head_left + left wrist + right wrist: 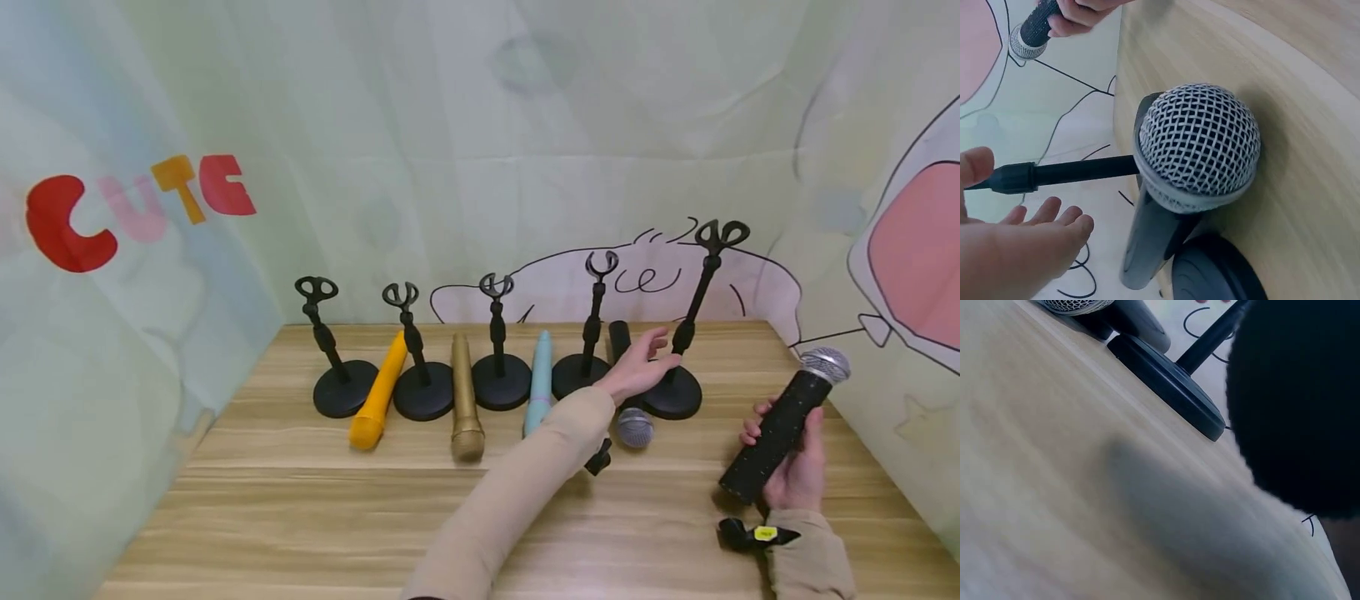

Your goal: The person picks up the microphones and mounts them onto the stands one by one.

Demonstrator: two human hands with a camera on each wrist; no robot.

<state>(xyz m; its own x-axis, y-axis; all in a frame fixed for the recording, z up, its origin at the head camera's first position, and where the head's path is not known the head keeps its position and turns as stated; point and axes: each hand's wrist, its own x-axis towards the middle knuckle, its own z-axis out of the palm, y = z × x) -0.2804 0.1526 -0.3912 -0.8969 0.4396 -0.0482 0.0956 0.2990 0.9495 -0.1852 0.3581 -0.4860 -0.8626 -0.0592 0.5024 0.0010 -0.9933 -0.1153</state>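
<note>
My right hand (798, 467) grips a speckled black microphone (776, 433) by its body, its silver mesh head tilted up to the right. Reaching across the table, my left hand (641, 364) has its fingers extended beside the pole of the tallest microphone stand (697, 300), thumb side near the pole. In the left wrist view the fingers and thumb spread around the stand's pole (1079, 175) without closing. Below that hand lies another black microphone (635, 427), its mesh head (1200, 147) toward me. The held microphone (1297, 406) fills the right of the right wrist view, dark and blurred.
Further left on the wooden table (300, 517) stand several shorter microphone stands (498, 379) in a row. Between them lie an orange microphone (378, 396), a gold one (465, 400) and a light blue one (540, 375). A printed curtain (450, 167) hangs behind.
</note>
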